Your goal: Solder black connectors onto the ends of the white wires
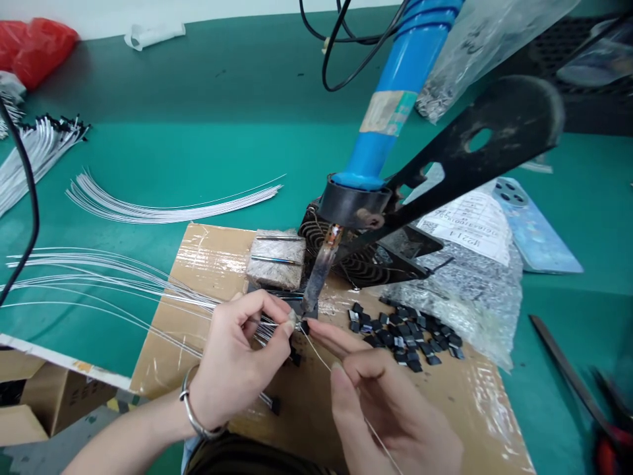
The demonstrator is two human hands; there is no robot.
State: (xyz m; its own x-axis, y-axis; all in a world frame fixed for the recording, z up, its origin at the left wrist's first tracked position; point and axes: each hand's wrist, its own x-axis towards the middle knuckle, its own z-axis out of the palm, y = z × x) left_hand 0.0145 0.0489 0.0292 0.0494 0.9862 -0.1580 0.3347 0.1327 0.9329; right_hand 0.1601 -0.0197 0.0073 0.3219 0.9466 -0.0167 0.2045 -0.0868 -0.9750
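Observation:
Under the tip of a blue-handled soldering iron, my left hand is closed in a pinch on a thin white wire. My right hand grips a strand of solder wire between thumb and finger. The solder's upper end reaches a small black connector at the iron's tip. A fingertip of the right hand touches or nearly touches that connector. Several long white wires run leftward from beneath my left hand. The exact contact at the tip is partly covered by fingers.
A black bracket holds the iron over a cardboard sheet. Behind lie a cleaning block and a black fan. Loose black connectors lie right. Another wire bundle, a phone and tweezers rest on the green mat.

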